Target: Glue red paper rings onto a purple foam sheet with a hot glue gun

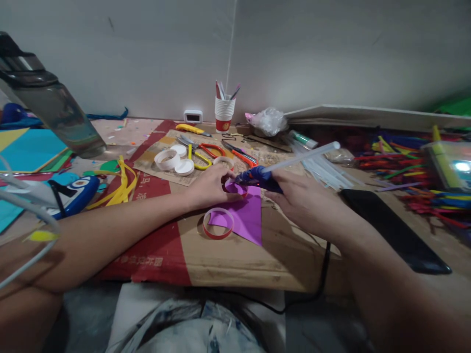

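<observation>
My right hand [300, 198] is wrapped round a blue hot glue gun [257, 177] with a clear glue stick [301, 156] jutting from its back. The gun's nozzle points left at a small ring [237, 189] on a purple paper sheet [246, 215]. My left hand [209, 186] pinches that small ring and holds it down on the purple paper. A second ring with a red rim [218, 223] rests on the near corner of the same sheet. All of this sits on a cardboard sheet [221, 260].
Behind the hands lie white tape rolls [167, 159], yellow scissors [198, 156], red scissors [241, 154], a yellow cutter [191, 129] and a paper cup of pens [223, 113]. A black phone [397, 230] lies right, coloured sticks [405, 166] beyond. A water bottle [51, 103] stands far left.
</observation>
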`<move>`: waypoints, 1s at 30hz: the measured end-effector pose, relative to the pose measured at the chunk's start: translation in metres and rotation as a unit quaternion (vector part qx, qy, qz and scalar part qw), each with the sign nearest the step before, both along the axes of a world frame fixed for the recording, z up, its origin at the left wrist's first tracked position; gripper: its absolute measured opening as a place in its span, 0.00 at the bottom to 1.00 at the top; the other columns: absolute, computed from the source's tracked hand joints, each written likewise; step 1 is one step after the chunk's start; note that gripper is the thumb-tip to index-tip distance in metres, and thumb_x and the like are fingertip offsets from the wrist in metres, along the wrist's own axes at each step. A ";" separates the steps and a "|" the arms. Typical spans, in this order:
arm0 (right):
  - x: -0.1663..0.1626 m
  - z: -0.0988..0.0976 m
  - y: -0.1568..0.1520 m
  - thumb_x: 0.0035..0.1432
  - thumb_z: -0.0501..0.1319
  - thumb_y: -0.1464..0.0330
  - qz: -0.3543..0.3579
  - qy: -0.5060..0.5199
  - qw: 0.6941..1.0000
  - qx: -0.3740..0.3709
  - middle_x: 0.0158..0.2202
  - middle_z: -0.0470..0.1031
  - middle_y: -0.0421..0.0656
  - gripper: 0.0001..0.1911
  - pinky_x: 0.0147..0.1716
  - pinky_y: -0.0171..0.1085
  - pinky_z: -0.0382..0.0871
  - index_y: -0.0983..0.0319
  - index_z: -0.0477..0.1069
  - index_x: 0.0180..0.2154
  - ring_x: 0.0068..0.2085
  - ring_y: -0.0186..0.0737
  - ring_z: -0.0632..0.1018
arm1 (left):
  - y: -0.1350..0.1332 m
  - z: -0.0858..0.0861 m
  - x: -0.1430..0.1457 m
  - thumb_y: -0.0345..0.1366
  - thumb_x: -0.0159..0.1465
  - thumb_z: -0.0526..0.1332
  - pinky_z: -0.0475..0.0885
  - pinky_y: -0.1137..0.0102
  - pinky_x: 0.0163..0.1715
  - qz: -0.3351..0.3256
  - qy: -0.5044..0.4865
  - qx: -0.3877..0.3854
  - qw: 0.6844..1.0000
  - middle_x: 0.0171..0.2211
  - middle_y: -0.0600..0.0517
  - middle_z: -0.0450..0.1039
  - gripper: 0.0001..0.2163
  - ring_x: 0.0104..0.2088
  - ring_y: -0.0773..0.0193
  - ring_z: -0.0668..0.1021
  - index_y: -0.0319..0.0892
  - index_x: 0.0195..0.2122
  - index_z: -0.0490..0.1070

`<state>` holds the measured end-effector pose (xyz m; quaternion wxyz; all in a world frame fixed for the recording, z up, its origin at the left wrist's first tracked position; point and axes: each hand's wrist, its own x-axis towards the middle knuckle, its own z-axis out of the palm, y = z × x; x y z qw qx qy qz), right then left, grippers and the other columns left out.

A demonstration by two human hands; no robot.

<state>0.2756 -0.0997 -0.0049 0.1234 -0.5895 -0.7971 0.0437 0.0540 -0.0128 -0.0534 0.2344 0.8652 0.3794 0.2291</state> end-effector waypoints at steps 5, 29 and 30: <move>0.007 -0.004 -0.001 0.65 0.55 0.68 0.017 -0.012 0.999 0.031 0.45 0.82 0.46 0.20 0.37 0.41 0.71 0.56 0.69 0.57 0.41 0.49 0.80 | 0.001 -0.001 -0.001 0.59 0.53 0.69 0.71 0.60 0.46 0.002 0.000 -0.001 1.000 0.40 0.49 0.75 0.24 0.46 0.53 0.76 0.45 0.40 0.77; 0.006 -0.004 -0.004 0.63 0.55 0.70 0.036 -0.029 0.998 0.052 0.38 0.79 0.46 0.15 0.34 0.41 0.68 0.59 0.72 0.50 0.35 0.47 0.77 | 0.001 -0.002 -0.001 0.56 0.53 0.70 0.71 0.60 0.48 0.003 0.010 0.005 1.000 0.42 0.48 0.74 0.25 0.46 0.53 0.75 0.43 0.43 0.77; 0.005 -0.004 -0.004 0.63 0.54 0.71 0.033 -0.029 0.998 0.048 0.39 0.79 0.46 0.17 0.34 0.41 0.69 0.59 0.71 0.52 0.36 0.47 0.78 | 0.001 -0.002 -0.001 0.56 0.53 0.70 0.71 0.60 0.47 0.002 0.009 0.006 1.000 0.42 0.48 0.74 0.25 0.46 0.53 0.75 0.43 0.43 0.77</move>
